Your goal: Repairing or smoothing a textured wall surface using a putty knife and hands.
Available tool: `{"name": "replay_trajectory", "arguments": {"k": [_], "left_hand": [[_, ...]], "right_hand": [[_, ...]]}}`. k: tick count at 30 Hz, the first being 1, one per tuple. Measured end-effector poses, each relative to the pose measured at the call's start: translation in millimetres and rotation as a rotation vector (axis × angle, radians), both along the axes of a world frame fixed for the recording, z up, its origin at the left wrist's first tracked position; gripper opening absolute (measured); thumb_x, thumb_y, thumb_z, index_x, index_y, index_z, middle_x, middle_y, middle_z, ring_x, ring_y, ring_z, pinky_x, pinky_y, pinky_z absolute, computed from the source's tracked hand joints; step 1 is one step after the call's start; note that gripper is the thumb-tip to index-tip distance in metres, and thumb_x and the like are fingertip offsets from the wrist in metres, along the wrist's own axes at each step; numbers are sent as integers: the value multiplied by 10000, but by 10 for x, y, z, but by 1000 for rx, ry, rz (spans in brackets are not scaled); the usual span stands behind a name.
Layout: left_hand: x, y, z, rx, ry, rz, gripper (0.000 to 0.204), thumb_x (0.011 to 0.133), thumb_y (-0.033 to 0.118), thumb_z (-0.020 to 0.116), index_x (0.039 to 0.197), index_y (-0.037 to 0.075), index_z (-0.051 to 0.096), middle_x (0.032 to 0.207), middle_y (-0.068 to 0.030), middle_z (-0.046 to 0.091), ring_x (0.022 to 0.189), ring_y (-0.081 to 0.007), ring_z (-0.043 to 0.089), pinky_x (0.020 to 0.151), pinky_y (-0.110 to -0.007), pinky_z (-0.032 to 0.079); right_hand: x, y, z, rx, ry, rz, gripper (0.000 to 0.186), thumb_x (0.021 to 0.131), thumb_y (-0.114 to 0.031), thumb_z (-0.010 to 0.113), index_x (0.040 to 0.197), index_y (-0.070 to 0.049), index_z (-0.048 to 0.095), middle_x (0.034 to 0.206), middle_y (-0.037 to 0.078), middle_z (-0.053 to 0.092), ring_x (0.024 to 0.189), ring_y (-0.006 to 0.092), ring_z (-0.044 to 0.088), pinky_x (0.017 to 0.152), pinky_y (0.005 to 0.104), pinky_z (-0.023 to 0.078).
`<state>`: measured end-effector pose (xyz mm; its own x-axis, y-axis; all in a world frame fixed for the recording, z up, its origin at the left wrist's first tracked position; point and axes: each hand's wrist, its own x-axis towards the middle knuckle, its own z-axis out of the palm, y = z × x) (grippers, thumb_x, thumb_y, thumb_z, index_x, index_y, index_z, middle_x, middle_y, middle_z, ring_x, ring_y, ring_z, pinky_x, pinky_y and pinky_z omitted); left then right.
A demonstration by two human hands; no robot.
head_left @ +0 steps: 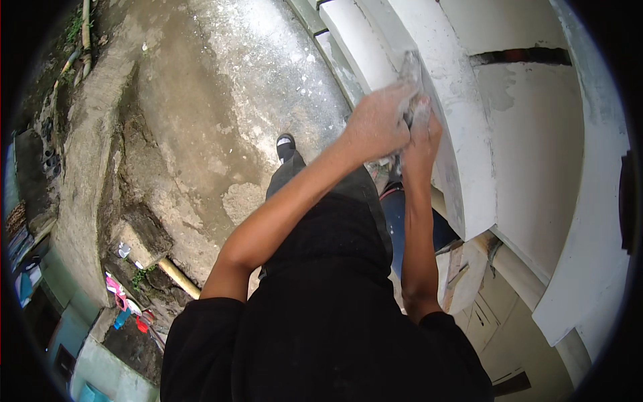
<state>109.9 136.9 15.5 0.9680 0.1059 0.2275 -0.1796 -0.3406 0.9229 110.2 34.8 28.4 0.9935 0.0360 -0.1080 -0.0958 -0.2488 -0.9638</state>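
Both my hands are raised together at the edge of a white, patchy ledge [469,167] on the right. My left hand [383,120] is closed round a greyish, dust-coated tool [410,63], whose narrow end shows above my fingers against the ledge; its exact kind I cannot tell. My right hand [424,137], also closed and dusted white, grips just to the right of it on the same tool, partly behind my left hand. Below them, between my forearms and the wall, is a dark blue object [432,224], partly hidden.
Stained concrete ground [187,100] lies under me, my shoe [286,144] on it. A rough raised edge [84,194], a concrete block [140,238] with a pipe, and coloured items [120,298] line the left. Beige pipes [529,275] run below the ledge at right.
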Motion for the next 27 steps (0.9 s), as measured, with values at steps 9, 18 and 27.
{"name": "replay_trajectory", "arguments": {"k": [9, 18, 27], "left_hand": [[-159, 33, 188, -5, 92, -120, 481, 699, -33, 509, 1177, -51, 557, 1192, -286, 570, 1036, -446, 569, 895, -454, 481], [-6, 151, 58, -53, 51, -34, 334, 744, 95, 585, 1052, -35, 596, 1086, -238, 617, 951, -428, 606, 835, -448, 507], [-143, 41, 125, -23, 83, -137, 391, 715, 68, 581, 1096, -19, 577, 1051, -244, 613, 958, -439, 591, 839, -454, 499]], "right_hand": [[-282, 46, 20, 60, -64, -51, 461, 1041, -302, 368, 1151, 98, 568, 961, 89, 623, 854, 125, 526, 783, 274, 442], [-132, -16, -19, 3, 7, 31, 423, 1030, -310, 399, 1026, 69, 585, 804, 47, 573, 766, 109, 491, 685, 287, 424], [-264, -126, -28, 28, 31, -15, 457, 1033, -342, 400, 1038, 73, 591, 728, 7, 521, 696, 92, 451, 616, 278, 401]]}}
